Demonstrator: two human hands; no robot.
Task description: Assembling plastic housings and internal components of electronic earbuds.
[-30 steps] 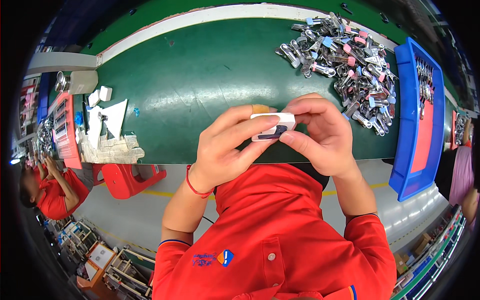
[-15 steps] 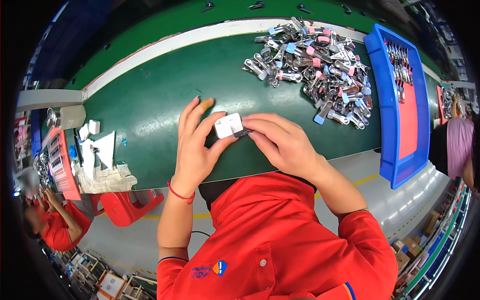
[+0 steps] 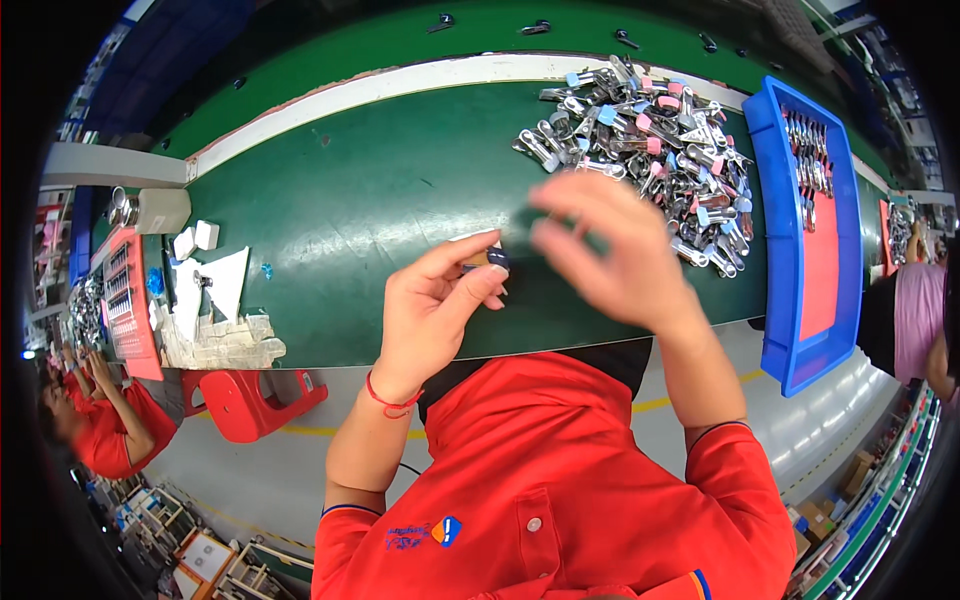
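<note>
My left hand (image 3: 435, 305) is closed around a small white block, pinching it between thumb and fingers above the front part of the green table. Only a thin white edge and a dark piece (image 3: 497, 259) beside the thumb show; the fingers cover the rest. My right hand (image 3: 625, 250) is in the air to the right of it, blurred by motion. Its thumb and fingers look apart, and I see nothing between them. Just beyond it lies a heap of metal spring clips (image 3: 680, 150), several with pink or light-blue tips.
At the right stands a blue tray (image 3: 778, 250) with clips lined up on red sheet. On the left lie white blocks (image 3: 206, 235), a metal container (image 3: 160, 211) and a taped corner (image 3: 225, 348). Dark clips sit on the far green strip (image 3: 380, 45). A red stool (image 3: 240, 410) and co-workers are nearby.
My right hand has let go of the white block and moved right and away toward the clips. My left hand keeps the block and has turned it, hiding most of its white face.
</note>
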